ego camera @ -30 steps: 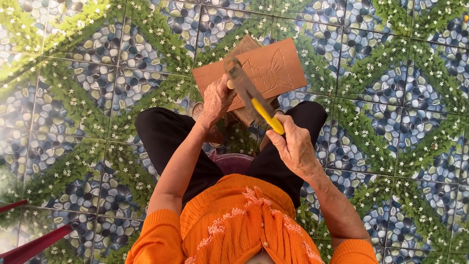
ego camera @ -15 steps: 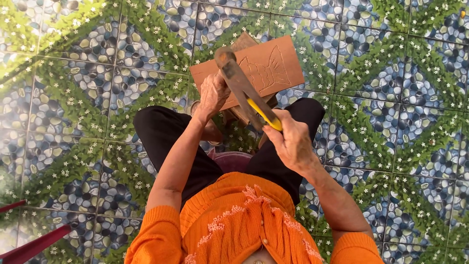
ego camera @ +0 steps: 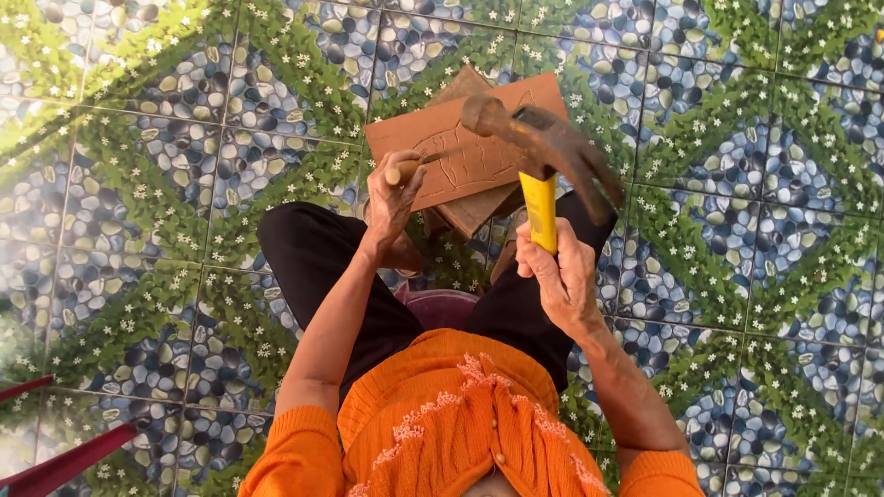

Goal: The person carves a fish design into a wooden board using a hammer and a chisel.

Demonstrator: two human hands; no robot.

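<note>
On the tiled floor (ego camera: pixel 138 184), at upper centre, lies our brown wooden board (ego camera: pixel 460 138), its carved outline only partly cut. Our right hand (ego camera: pixel 557 276) grips the raised hammer (ego camera: pixel 543 156); our left hand (ego camera: pixel 396 193) pinches the chisel (ego camera: pixel 419 166) on it.

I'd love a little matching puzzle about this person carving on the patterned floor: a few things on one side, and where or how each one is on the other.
Things:
1. yellow-handled hammer
2. wooden-handled chisel
3. flat brown wooden board
4. pebble-and-leaf patterned floor tiles

States:
A. lies under everything
B. gripped in the left hand
C. raised in the right hand
D. rests on a small wooden block, tool tip against it

Pairs: 1-C, 2-B, 3-D, 4-A
</note>
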